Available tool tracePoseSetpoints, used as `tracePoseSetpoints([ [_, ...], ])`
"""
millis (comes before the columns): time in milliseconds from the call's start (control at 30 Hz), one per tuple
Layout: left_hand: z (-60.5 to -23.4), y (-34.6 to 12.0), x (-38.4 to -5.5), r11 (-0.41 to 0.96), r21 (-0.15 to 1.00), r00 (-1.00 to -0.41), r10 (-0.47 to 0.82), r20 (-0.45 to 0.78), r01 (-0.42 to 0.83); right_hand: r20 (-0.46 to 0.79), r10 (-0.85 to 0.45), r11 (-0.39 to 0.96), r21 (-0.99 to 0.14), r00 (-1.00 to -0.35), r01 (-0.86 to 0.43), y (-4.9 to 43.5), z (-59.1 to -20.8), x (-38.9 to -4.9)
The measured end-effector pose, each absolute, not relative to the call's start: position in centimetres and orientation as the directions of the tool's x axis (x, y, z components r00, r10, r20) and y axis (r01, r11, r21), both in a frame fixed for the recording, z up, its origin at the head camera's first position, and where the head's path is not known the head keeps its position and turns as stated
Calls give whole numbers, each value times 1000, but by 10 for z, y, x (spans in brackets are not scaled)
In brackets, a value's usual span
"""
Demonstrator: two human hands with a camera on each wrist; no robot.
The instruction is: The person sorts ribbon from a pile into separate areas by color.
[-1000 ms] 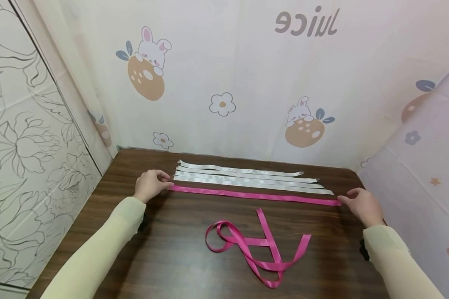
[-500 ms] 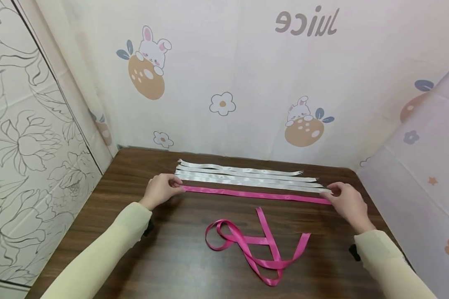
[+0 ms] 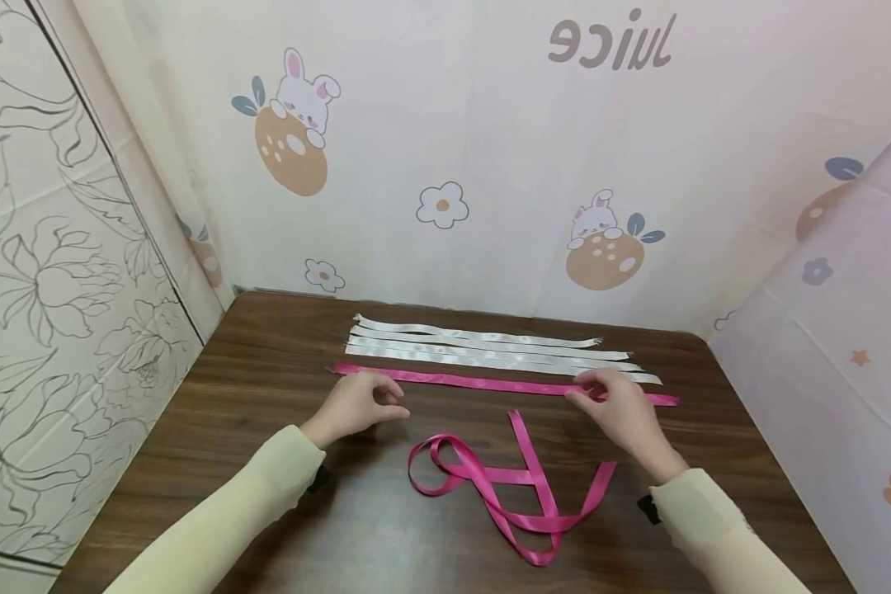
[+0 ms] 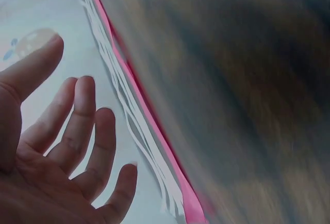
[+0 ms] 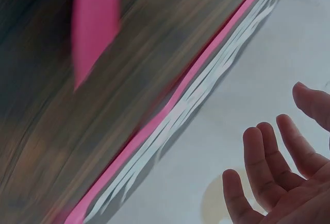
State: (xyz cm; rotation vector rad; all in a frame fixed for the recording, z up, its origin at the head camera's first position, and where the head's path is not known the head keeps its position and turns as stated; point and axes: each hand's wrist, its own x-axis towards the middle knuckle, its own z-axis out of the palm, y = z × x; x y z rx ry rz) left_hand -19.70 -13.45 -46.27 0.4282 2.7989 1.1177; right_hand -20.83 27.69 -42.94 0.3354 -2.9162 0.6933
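A straight pink ribbon point(image 3: 483, 383) lies across the table just in front of several white ribbon strips point(image 3: 453, 346). My left hand point(image 3: 358, 403) hovers near its left part, fingers loosely bent and holding nothing. Over the ribbon's right part is my right hand point(image 3: 618, 404), also with nothing in its fingers. Both wrist views show the fingers spread apart, away from the pink strip point(image 4: 142, 92) and the white strips point(image 5: 206, 87). A longer pink ribbon point(image 3: 542, 487) lies looped and crossed nearer the front, between the two forearms.
The dark wooden table point(image 3: 282, 330) ends at a white curtain point(image 3: 445, 132) printed with rabbits and fruit. A flower-patterned panel point(image 3: 59, 280) borders it on the left, and another printed cloth point(image 3: 846, 330) on the right.
Both hands have let go of the straight pink ribbon's ends and moved inward toward each other and nearer the front. The ribbon has stayed flat behind them; the looped ribbon has not moved.
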Motion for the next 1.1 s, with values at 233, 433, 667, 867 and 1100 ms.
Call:
tracePoseSetpoints([
  [233,-467,-119,-186,668,700,-925,380,-31,251,113,-234,835,-485,-966,-259,238,-435,-199],
  [433,-472,-111,-180,676,690,-919,393,-40,259,89,-279,804,-523,-956,-284,212,-443,-195],
  [667,-480,-104,-176,674,671,-900,435,-23,308,54,-361,776,-536,-931,-332,184,-449,-194],
  [867,-485,-99,-174,682,662,-892,450,-46,311,-18,-410,775,-534,-912,-338,160,-458,-191],
  [1100,-486,-95,-173,690,655,-893,447,-54,306,-55,-484,733,-571,-874,-370,144,-464,-189],
])
